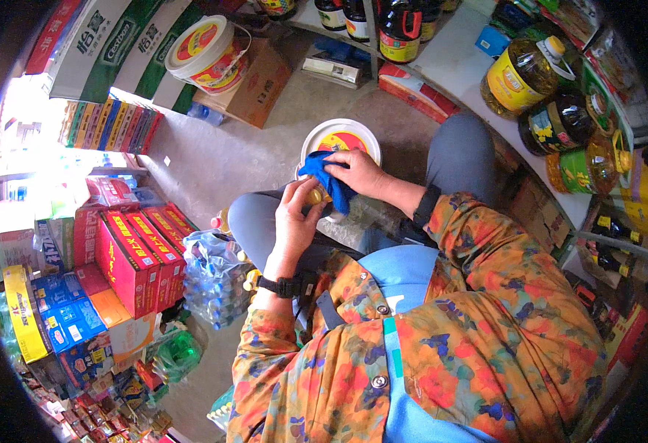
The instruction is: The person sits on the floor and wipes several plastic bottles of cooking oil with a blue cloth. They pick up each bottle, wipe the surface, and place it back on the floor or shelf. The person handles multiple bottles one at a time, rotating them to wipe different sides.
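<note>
My left hand (pixel 297 210) grips a small container with a yellowish cap (pixel 315 196); its body is mostly hidden by my fingers and the cloth. My right hand (pixel 360 171) pinches a blue cloth (pixel 318 161) that drapes against the container's side and hangs down beside it. Both hands are close together above my knees. Just beyond them a white lidded bucket (pixel 314 138) with a red and yellow label stands on the floor, partly covered by the cloth and my hands.
On the right, a shelf (pixel 440 52) bears large cooking oil bottles (pixel 515 77). Red drink cartons (pixel 130 260) and shrink-wrapped bottles (pixel 213 277) stand left. Ahead, another white bucket (pixel 205 52) sits on a cardboard box (pixel 265 83). Concrete floor (pixel 202 149) shows between.
</note>
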A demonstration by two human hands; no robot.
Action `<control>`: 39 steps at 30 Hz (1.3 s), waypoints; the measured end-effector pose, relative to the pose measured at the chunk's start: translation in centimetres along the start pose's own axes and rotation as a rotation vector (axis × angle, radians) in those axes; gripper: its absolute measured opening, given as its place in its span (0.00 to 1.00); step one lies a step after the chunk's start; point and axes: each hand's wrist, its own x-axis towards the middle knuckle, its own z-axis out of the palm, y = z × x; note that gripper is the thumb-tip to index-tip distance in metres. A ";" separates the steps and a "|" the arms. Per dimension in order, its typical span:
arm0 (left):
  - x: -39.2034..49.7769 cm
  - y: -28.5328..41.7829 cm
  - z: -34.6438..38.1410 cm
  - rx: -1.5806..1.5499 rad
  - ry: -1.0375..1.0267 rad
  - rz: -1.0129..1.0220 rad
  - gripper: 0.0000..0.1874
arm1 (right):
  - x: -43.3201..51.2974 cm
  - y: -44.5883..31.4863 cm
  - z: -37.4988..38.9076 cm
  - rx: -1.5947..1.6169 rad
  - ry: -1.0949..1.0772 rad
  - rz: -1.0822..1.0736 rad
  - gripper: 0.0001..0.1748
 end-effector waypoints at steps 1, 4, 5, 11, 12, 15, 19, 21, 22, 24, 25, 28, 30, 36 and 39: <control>0.0 -0.1 -0.1 -0.011 -0.002 -0.024 0.24 | 0.6 0.7 -0.1 0.014 -0.009 0.016 0.13; 0.1 -0.4 -0.3 -0.073 0.014 -0.102 0.24 | 1.6 3.1 -0.2 -0.125 0.035 0.069 0.10; 0.2 -0.5 -0.3 -0.099 0.019 -0.133 0.24 | 1.8 3.8 -0.2 -0.174 0.029 0.137 0.09; 1.1 -0.7 -0.4 -0.205 0.045 -0.215 0.20 | 2.7 7.6 -0.9 -0.403 -0.001 0.180 0.10; 1.3 -0.8 -0.3 -0.212 0.054 -0.208 0.20 | 2.6 8.1 -1.2 -0.425 -0.039 0.205 0.11; 1.8 -0.7 -0.2 -0.217 0.067 -0.190 0.20 | 1.7 9.2 -1.5 -0.512 -0.113 0.317 0.12; 1.9 -0.7 0.2 -0.100 0.073 -0.187 0.20 | 1.0 9.3 -1.0 -0.406 -0.082 0.311 0.13; 2.2 -0.8 0.4 -0.060 0.114 -0.190 0.19 | 1.0 8.4 -0.4 -0.341 -0.014 0.195 0.14; 2.4 -1.0 0.4 -0.039 0.140 -0.176 0.19 | 1.1 7.7 -0.1 -0.358 0.008 0.145 0.14; 3.0 -1.4 0.3 -0.097 0.167 -0.247 0.19 | 1.2 5.9 0.6 -0.393 0.047 0.065 0.15; 3.2 -1.6 0.2 -0.126 0.182 -0.279 0.19 | 1.2 4.8 1.0 -0.347 0.072 0.005 0.14; 3.9 -2.1 -0.1 -0.106 0.211 -0.317 0.18 | 0.6 1.6 1.2 -0.192 0.032 -0.136 0.13; 4.1 -2.2 -0.2 -0.046 0.230 -0.343 0.18 | 0.4 -0.4 1.8 -0.190 0.047 -0.235 0.12; 3.7 -2.3 0.1 -0.008 0.293 -0.346 0.17 | -0.5 -3.3 2.4 -0.396 0.080 -0.406 0.13; 3.4 -2.7 0.4 -0.004 0.328 -0.338 0.17 | -0.6 -3.4 2.4 -0.556 0.031 -0.543 0.14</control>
